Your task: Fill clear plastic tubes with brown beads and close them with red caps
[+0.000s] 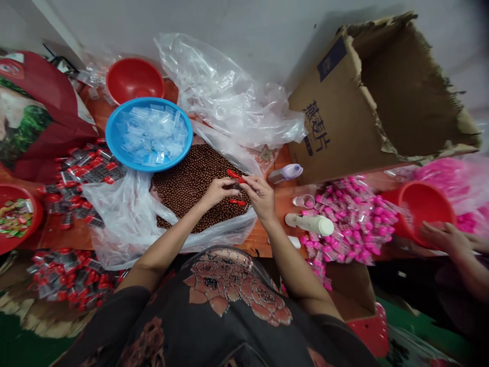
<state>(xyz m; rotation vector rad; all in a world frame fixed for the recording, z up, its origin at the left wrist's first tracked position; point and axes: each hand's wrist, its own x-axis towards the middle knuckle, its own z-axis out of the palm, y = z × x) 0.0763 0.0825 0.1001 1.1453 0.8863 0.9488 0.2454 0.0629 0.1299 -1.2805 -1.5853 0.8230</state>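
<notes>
My left hand [220, 193] and my right hand [260, 197] meet over a wide bed of small brown balls [187, 176] spread on clear plastic sheeting. The fingers of my left hand pinch a small dark-filled clear container [237, 185], partly hidden by both hands. Thumb and fingers of my right hand close at its other side, with a red cap [234, 175] at their tips. Just below the hands is another red piece [237, 203], apparently on the balls. A blue basin [110, 140] full of small clear empty containers [156, 133] overlaps the balls' far left edge.
Filled red-capped containers [89, 165] lie heaped at left. Pink-capped containers [355, 219] pile up at right, near a pale bottle [309, 223] and lilac-topped bottle [284, 174]. A torn cardboard box [336, 117] stands behind. Another person's hand [445, 237] touches a red bucket [430, 204].
</notes>
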